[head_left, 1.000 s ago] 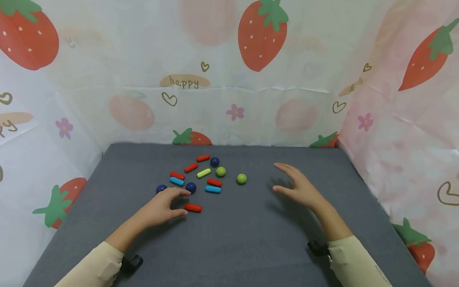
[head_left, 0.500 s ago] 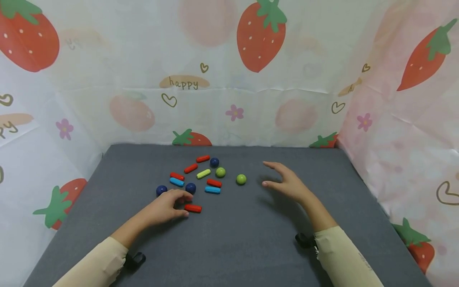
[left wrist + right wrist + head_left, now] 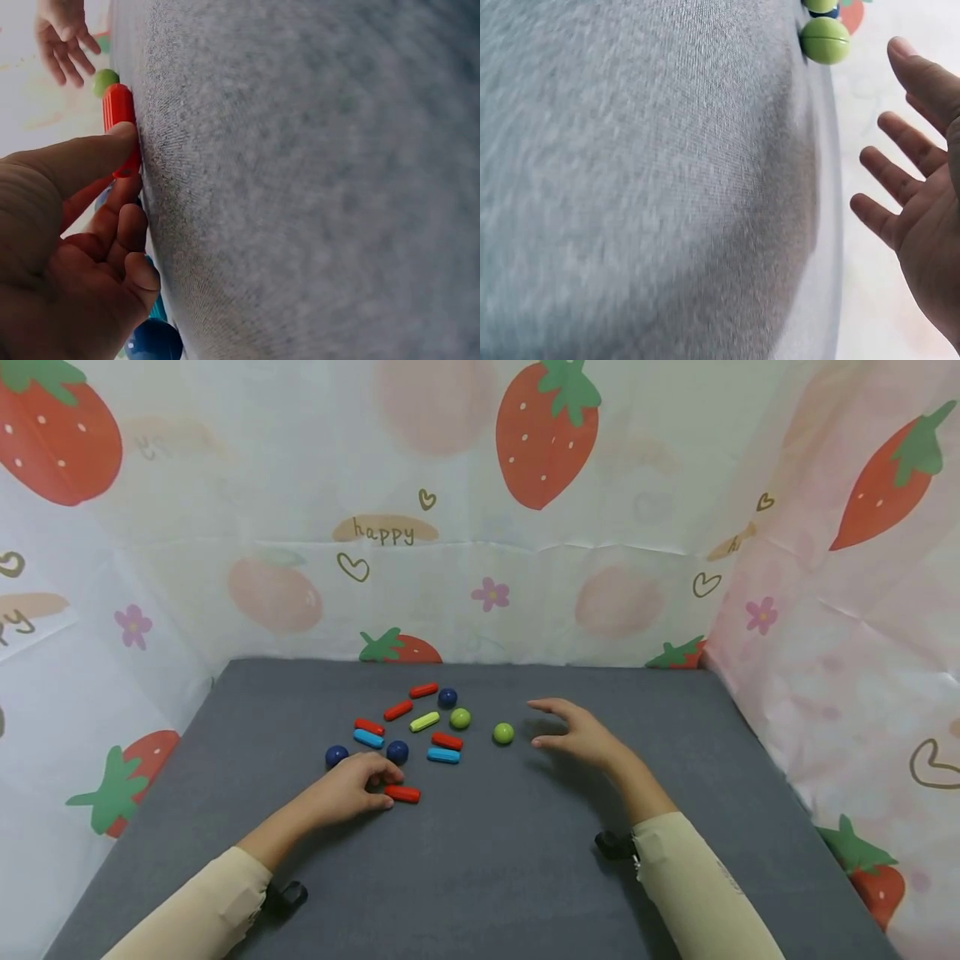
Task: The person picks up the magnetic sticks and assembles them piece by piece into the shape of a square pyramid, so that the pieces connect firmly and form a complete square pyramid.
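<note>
My left hand (image 3: 348, 791) has its thumb and fingers around the left end of a red ribbed rod (image 3: 403, 794), which lies on the grey tabletop. In the left wrist view the thumb covers part of that red rod (image 3: 118, 109), and the index finger passes behind it. Just beyond this hand are a dark blue ball (image 3: 397, 752) and another dark blue ball (image 3: 335, 756). My right hand (image 3: 581, 739) hovers with fingers spread and nothing in them, right of a green ball (image 3: 503, 733). The right wrist view shows this green ball (image 3: 825, 41) ahead of the thumb.
Farther back lie several red rods (image 3: 398, 710), blue rods (image 3: 444, 756), a yellow-green rod (image 3: 424, 722), another green ball (image 3: 460, 718) and a dark blue ball (image 3: 447, 697). A strawberry-print curtain (image 3: 540, 602) borders the grey table (image 3: 510, 877) at back and sides.
My left thumb and fingers have drawn in around the near red rod, which has stayed put. My right hand has moved left toward the green ball, still spread.
</note>
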Available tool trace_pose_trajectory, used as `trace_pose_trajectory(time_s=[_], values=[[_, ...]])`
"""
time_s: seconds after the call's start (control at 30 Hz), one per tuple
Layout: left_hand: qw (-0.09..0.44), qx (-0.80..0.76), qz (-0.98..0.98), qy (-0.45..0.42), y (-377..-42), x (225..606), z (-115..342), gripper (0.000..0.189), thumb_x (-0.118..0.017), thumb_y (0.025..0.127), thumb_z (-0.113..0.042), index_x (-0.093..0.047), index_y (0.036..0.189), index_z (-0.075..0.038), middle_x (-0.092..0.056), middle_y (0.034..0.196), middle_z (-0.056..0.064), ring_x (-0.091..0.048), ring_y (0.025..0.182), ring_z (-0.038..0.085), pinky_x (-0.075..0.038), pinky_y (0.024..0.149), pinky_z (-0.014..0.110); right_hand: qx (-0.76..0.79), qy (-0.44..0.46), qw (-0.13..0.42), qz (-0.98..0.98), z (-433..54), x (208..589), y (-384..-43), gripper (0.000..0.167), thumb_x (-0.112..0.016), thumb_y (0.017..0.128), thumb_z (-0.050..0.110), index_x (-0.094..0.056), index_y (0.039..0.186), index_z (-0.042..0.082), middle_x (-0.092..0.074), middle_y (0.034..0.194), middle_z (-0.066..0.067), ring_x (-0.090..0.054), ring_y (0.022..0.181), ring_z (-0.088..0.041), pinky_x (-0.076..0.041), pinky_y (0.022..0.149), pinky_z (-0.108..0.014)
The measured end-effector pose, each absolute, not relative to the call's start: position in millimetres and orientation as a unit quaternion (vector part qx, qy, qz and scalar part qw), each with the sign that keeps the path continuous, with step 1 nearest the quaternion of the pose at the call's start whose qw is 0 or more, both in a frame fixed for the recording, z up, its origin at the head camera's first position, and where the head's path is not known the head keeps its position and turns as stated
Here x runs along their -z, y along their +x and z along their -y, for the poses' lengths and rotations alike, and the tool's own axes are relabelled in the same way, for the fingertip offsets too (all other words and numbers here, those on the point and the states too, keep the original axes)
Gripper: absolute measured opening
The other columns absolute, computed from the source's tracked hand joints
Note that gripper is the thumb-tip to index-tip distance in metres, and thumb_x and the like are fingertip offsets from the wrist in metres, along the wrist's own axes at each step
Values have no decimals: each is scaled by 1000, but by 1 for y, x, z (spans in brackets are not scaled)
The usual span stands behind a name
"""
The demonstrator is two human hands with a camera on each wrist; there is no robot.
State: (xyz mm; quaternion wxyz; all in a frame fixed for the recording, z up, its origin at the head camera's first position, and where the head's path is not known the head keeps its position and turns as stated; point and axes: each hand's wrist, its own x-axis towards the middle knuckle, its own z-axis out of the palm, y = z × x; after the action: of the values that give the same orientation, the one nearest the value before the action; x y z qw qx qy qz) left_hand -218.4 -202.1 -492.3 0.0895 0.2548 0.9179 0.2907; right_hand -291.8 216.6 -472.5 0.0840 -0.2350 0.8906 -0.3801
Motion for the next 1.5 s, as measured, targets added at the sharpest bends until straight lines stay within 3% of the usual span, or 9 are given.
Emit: trace_pose_trajectory(time_s=[0.47, 1.5], values=[[108, -289, -917, 252, -222, 494, 198, 17, -81, 89, -18, -74, 104, -21, -62, 95, -6, -54, 85, 11, -47, 76, 30, 371, -234, 104, -893, -198, 478, -305, 65, -78, 93, 16, -51, 152, 14, -48, 156, -10, -41, 146, -35, -35, 115, -58], [104, -297, -917, 246, -217, 485, 191, 16, -80, 91, -19, -72, 104, -24, -63, 93, -9, -53, 83, 12, -45, 75, 31, 363, -225, 130, -895, -170, 486, -313, 53, -80, 91, 19, -63, 141, 17, -57, 148, -5, -42, 146, -29, -33, 118, -52]])
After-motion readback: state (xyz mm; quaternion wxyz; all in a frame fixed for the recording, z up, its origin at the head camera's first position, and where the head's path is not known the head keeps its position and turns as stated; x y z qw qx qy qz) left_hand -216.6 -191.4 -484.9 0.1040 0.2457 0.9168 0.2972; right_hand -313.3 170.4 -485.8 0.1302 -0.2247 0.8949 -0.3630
